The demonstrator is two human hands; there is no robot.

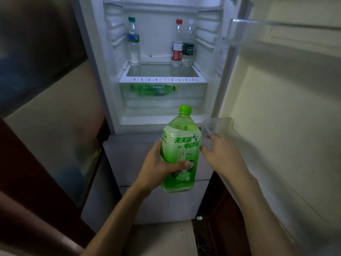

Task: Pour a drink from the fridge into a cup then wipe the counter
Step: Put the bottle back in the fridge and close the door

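An open refrigerator (114, 30) stands with its door (276, 126) swung wide to the right, a clear bin (258, 32) high on its inner face. In front of the lower compartment, a person's left hand (155, 169) grips a large green tea bottle (180, 145), capped and upright, with fingers behind it and thumb across the label. The right hand (219, 152) holds nothing; its fingers are spread loosely at a lower clear door bin (219, 124), and contact cannot be made out. On the glass shelf (162, 71), a green-capped water bottle (133, 45) stands at the left, well apart from a red-capped bottle (177, 48) and a white-capped bottle (189, 47) side by side. A small green bottle (155, 89) lies on its side in the crisper drawer (191, 93).
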